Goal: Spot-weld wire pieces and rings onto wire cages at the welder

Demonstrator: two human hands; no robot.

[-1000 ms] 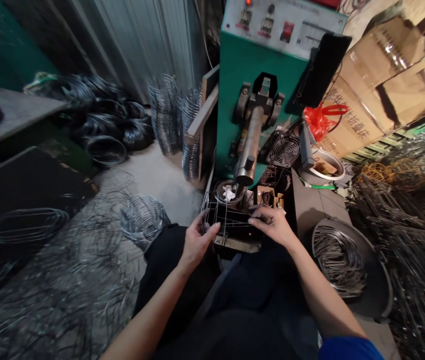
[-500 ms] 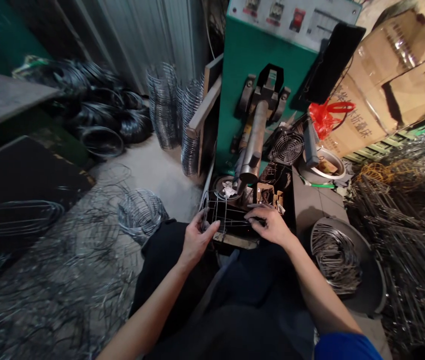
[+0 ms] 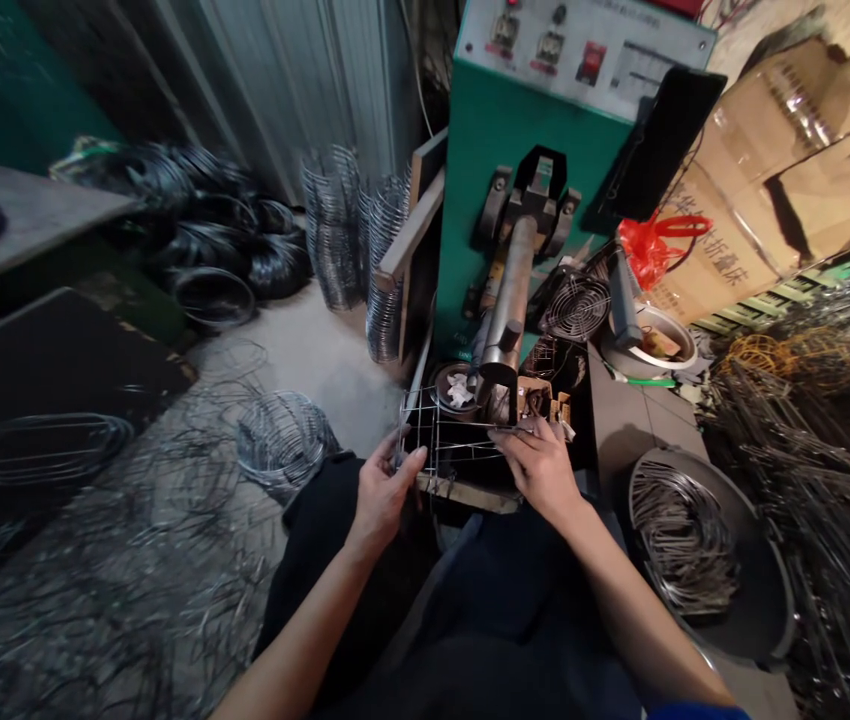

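Observation:
A thin metal wire frame (image 3: 436, 440) with crossing wires spans the gap between my hands, just below the machine's arm. My left hand (image 3: 386, 490) grips its left end between thumb and fingers. At the frame's right end my right hand (image 3: 541, 468) is closed, thumb and fingertips pinched on the wires; the exact grip is partly hidden by the fingers. Right above the frame, the round metal arm (image 3: 511, 300) of a green machine (image 3: 462, 290) reaches toward me, its lower tip near my right fingertips.
Small boxes and a round dish (image 3: 455, 390) lie under the arm. A wire basket (image 3: 282, 440) stands on the floor at left, among scattered wire scraps. To the right are a pan (image 3: 755, 590) of short metal rods, a heap of wire parts (image 3: 830, 480) and cardboard boxes (image 3: 755, 180).
The wire frame has turned, and its crossed wires now lie flatter and wider below the arm. My left hand has shifted slightly left; my right fingers have tilted forward. The view has moved a little.

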